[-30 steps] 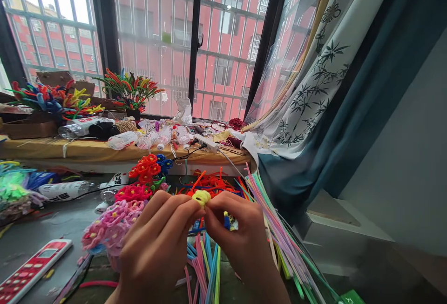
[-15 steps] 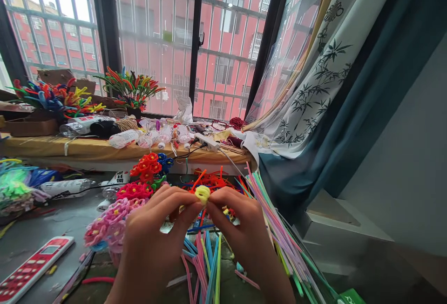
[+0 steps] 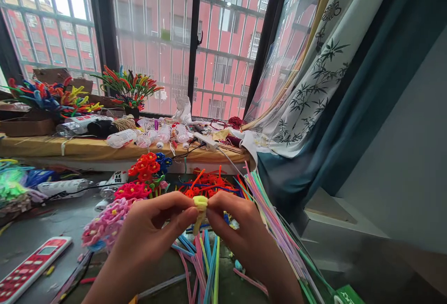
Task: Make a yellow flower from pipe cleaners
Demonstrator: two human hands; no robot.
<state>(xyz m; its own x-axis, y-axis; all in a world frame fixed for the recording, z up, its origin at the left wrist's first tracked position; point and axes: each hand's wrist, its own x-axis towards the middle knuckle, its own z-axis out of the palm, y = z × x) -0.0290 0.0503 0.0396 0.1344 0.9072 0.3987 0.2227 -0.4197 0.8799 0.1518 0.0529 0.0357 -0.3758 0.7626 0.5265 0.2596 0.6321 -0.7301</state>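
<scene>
The person's left hand has its thumb and pointing finger pinched on the left side of a small, pale yellow roll of fuzzy stem. The right hand pinches the right side of the same roll. So the yellow roll sits between the two hands, right at the fingertips, up in the air over the grey table. A short yellow end hangs down under it.

Below the hands, long thin fuzzy sticks in blue, pink and yellow lie in a loose pile. Just to the left of the left hand are pink fuzzy flowers, with red fuzzy flowers past them. Bright orange-red fuzzy bits lie behind the hands, near the table's far edge. To the right, a big bunch of soft-coloured long sticks leans out.

Past the table's far edge, clear plastic bottles lie along the front edge of the window ledge.
</scene>
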